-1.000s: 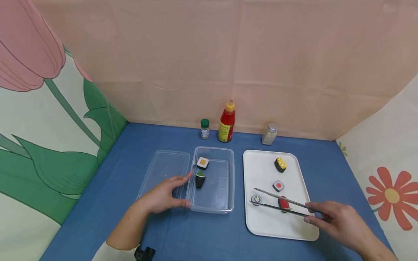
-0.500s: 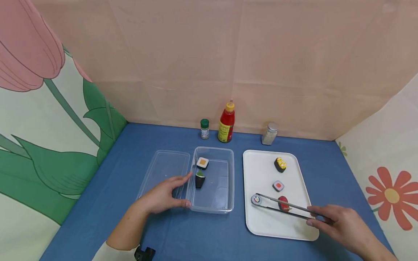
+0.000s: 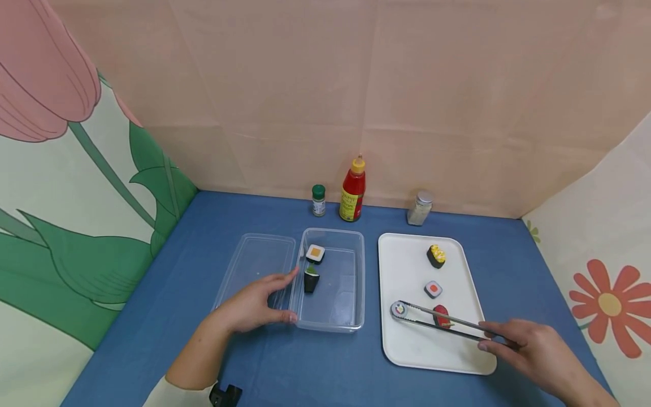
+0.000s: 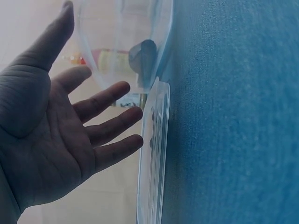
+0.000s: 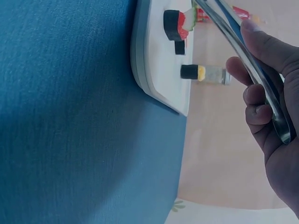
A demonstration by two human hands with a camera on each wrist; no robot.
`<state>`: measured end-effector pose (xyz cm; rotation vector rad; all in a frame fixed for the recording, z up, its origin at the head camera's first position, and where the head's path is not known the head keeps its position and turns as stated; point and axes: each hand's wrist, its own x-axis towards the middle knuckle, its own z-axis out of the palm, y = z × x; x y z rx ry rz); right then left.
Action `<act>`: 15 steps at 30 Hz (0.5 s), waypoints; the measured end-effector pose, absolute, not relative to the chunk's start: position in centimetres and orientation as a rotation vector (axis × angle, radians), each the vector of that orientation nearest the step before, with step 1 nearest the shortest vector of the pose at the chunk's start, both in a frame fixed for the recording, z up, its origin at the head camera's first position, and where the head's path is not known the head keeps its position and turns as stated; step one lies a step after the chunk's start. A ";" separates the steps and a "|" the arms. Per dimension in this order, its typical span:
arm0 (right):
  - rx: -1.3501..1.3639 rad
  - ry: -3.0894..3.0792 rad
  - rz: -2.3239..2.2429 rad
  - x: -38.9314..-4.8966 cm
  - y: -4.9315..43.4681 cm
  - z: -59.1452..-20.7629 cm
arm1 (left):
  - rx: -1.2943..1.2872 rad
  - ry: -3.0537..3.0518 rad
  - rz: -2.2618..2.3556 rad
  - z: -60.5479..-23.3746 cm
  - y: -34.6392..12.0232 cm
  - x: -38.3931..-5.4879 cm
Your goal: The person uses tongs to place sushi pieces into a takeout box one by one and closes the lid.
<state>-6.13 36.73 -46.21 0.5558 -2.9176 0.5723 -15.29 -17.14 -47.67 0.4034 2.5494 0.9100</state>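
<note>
White tray (image 3: 402,257) sits at 3 o'clock of clear box (image 3: 335,305), whose long axis runs approx. 12–6. L hand (image 3: 256,305), thumb & fingers spread, grips nothing; it's just beside the box's 9 o'clock wall, contact unclear. R hand (image 3: 529,347), nearer the tray, pinches metal tongs (image 3: 460,334) btwn thumb & fingers, long axis aimed at 9–10 o'clock, crossing above red-topped sushi (image 3: 441,312). Tong tips flank round roll (image 3: 399,309) nr tray's 9 o'clock edge; from it, box lies approx. 9–10 o'clock. Roll lifted or resting: can't tell.

Shiny metal tongs (image 5: 256,72), clear plastic box (image 3: 335,285), smooth tray (image 3: 406,265), matt rough-textured cloth (image 4: 238,116)
</note>
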 end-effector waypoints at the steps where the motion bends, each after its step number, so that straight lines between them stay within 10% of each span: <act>1: 0.557 -2.917 0.572 -6.2 36.7 -46.2 | 0.405 2.549 0.911 -47.7 -17.1 -15.3; 15: 0.579 -2.900 0.590 -6.8 36.2 -45.7 | 0.392 2.540 0.912 -47.8 -17.2 -15.3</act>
